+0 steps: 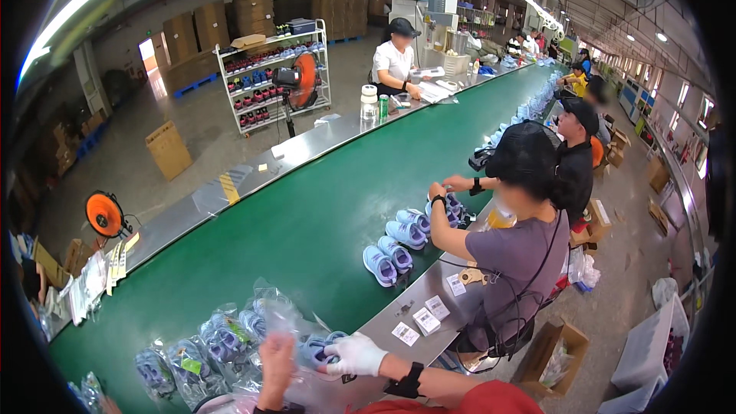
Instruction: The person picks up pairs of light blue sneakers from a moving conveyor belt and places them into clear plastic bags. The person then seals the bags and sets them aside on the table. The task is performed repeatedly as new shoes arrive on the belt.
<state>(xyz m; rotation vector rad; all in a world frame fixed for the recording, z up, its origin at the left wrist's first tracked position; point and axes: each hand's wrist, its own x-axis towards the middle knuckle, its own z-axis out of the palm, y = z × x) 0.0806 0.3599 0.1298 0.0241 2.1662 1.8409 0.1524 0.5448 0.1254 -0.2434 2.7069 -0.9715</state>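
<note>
Green belt (pixel 307 222), right fingers (pixel 335 357) on shoe (pixel 313 350), left fingers (pixel 277 343) seemingly at bag (pixel 285 313)

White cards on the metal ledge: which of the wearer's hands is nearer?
Right. The gloved right hand, on the blue shoes, is just left of the white cards; the bare left hand is farther left, by the clear bag.

Green belt (pixel 268 241). Light blue shoes (pixel 378 264) along belt's near edge. White glove (pixel 359 355). Orange fans (pixel 105 213). Purple shirt (pixel 521 249). Red cloth (pixel 491 400).
</note>
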